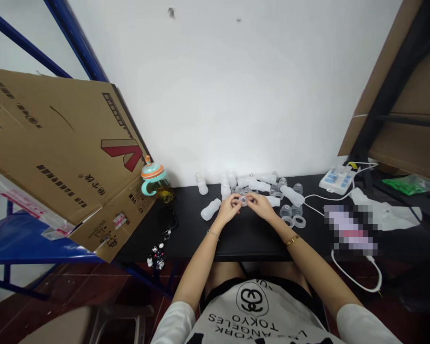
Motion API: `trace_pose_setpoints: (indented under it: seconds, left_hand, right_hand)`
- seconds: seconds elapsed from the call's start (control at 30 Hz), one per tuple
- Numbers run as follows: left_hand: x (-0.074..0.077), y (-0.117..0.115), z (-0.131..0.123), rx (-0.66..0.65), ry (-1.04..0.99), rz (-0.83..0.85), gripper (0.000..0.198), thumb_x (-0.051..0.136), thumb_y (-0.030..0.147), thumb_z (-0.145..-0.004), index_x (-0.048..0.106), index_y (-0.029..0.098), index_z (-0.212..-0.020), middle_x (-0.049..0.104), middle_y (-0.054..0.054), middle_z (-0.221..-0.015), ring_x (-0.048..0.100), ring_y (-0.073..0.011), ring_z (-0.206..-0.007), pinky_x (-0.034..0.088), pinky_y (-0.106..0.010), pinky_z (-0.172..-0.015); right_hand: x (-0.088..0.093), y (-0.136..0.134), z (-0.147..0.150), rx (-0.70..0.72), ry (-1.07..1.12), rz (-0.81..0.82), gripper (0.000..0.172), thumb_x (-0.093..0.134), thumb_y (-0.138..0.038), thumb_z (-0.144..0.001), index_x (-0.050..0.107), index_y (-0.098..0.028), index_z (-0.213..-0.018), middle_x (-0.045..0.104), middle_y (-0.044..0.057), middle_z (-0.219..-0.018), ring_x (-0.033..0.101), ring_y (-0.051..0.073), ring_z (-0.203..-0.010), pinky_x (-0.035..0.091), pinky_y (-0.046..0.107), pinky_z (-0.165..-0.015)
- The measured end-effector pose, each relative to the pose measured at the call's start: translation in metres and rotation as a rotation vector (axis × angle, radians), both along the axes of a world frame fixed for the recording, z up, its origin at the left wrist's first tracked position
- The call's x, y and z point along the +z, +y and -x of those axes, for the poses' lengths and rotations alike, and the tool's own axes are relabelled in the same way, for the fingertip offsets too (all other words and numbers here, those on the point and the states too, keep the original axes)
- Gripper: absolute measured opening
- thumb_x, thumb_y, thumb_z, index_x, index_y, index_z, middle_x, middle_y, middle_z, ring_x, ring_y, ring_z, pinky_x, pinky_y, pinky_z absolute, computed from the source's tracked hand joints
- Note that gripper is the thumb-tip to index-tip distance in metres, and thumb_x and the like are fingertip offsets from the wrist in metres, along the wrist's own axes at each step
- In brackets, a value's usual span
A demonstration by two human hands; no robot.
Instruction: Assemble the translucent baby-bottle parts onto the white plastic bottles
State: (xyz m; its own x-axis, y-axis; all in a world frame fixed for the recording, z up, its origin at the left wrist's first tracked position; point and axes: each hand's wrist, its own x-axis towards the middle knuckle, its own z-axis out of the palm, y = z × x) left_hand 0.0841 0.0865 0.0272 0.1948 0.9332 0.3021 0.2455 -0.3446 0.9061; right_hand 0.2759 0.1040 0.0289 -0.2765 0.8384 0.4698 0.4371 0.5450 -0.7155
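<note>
While pinched between both hands (244, 204): small clear ring (243, 200).

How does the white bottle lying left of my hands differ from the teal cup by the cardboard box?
The white bottle lies on its side; the teal cup stands upright. The bottle is plain translucent white with no handle, while the cup has a teal handle and an orange-trimmed lid. The bottle is nearer the left hand. Both rest on the black table.

The table (197, 234) is black. The small bottles (210, 209) near its back edge are translucent white, the rings (299, 221) clear. A cup (154, 179) at the back left corner is teal with an orange band. The cardboard box (57, 153) is brown with a red mark; the device (337, 179) at the back right is white with blue buttons.
</note>
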Motion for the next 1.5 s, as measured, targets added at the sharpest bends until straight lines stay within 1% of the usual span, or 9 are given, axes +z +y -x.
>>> trace_pose_setpoints:
  seconds: [0.23, 0.4, 0.6, 0.8, 1.0, 1.27, 1.4, 1.5]
  left_hand:
    - [0.0048, -0.0033, -0.0014, 0.007, -0.016, -0.002, 0.032, 0.068, 0.034, -0.082, 0.062, 0.017, -0.109, 0.07, -0.001, -0.081, 0.061, -0.0088, -0.052, 0.049, -0.02, -0.051]
    - [0.0045, -0.0033, -0.0011, 0.007, -0.021, 0.005, 0.033, 0.067, 0.031, -0.08, 0.062, 0.017, -0.109, 0.069, 0.0, -0.079, 0.06, -0.0085, -0.052, 0.05, -0.02, -0.052]
    - [0.0027, -0.0015, -0.0006, 0.014, -0.012, 0.002, 0.032, 0.066, 0.031, -0.081, 0.063, 0.017, -0.109, 0.07, -0.001, -0.079, 0.061, -0.0092, -0.052, 0.048, -0.02, -0.051]
    - [0.0034, -0.0014, -0.0002, 0.029, -0.017, -0.003, 0.032, 0.065, 0.03, -0.08, 0.064, 0.017, -0.109, 0.071, -0.001, -0.08, 0.061, -0.0092, -0.052, 0.046, -0.02, -0.051]
    - [0.0048, -0.0017, -0.0002, 0.031, 0.005, -0.012, 0.033, 0.064, 0.03, -0.08, 0.065, 0.017, -0.11, 0.072, -0.001, -0.079, 0.061, -0.0094, -0.05, 0.045, -0.019, -0.05]
    - [0.0004, 0.0017, 0.0009, 0.032, 0.025, -0.034, 0.031, 0.064, 0.029, -0.081, 0.066, 0.018, -0.109, 0.072, -0.001, -0.079, 0.058, -0.0085, -0.049, 0.044, -0.019, -0.048]
    - [0.0003, 0.0019, 0.0008, 0.041, 0.031, -0.032, 0.031, 0.064, 0.028, -0.08, 0.067, 0.017, -0.109, 0.072, -0.001, -0.079, 0.056, -0.0078, -0.047, 0.043, -0.018, -0.047]
    - [0.0012, 0.0008, 0.0012, 0.044, 0.043, -0.039, 0.031, 0.063, 0.027, -0.08, 0.068, 0.017, -0.109, 0.071, 0.0, -0.076, 0.056, -0.008, -0.047, 0.043, -0.018, -0.047]
  right_hand:
    - [0.0026, -0.0029, 0.0004, 0.0, 0.015, -0.002, 0.028, 0.06, -0.036, -0.086, 0.073, -0.02, -0.104, 0.075, 0.003, -0.081, 0.056, 0.015, -0.056, 0.043, 0.027, -0.058]
    - [0.0017, -0.0025, 0.0011, 0.004, 0.002, -0.017, 0.028, 0.06, -0.035, -0.087, 0.074, -0.02, -0.106, 0.076, 0.003, -0.081, 0.057, 0.016, -0.056, 0.044, 0.027, -0.058]
    - [0.0019, -0.0029, 0.001, 0.005, -0.014, -0.023, 0.027, 0.059, -0.034, -0.088, 0.073, -0.02, -0.106, 0.076, 0.003, -0.082, 0.056, 0.016, -0.057, 0.044, 0.027, -0.06]
    - [0.0011, -0.0022, 0.0008, 0.003, -0.032, -0.026, 0.03, 0.058, -0.034, -0.089, 0.073, -0.02, -0.111, 0.077, 0.003, -0.085, 0.055, 0.014, -0.054, 0.042, 0.026, -0.057]
    - [0.0, -0.0013, 0.0004, -0.003, -0.025, -0.04, 0.028, 0.059, -0.036, -0.089, 0.073, -0.02, -0.108, 0.077, 0.003, -0.083, 0.058, 0.015, -0.056, 0.044, 0.027, -0.06]
    - [-0.0048, 0.0022, -0.0002, -0.002, -0.024, -0.03, 0.028, 0.059, -0.037, -0.089, 0.073, -0.02, -0.107, 0.077, 0.004, -0.085, 0.056, 0.015, -0.055, 0.044, 0.026, -0.056]
    - [-0.0043, 0.0015, -0.0002, 0.013, -0.01, -0.019, 0.028, 0.059, -0.036, -0.089, 0.073, -0.02, -0.107, 0.077, 0.003, -0.085, 0.057, 0.015, -0.056, 0.044, 0.026, -0.056]
    - [-0.0032, 0.0005, -0.0002, 0.012, -0.004, -0.013, 0.026, 0.059, -0.035, -0.088, 0.073, -0.02, -0.104, 0.076, 0.003, -0.083, 0.058, 0.015, -0.057, 0.044, 0.026, -0.056]
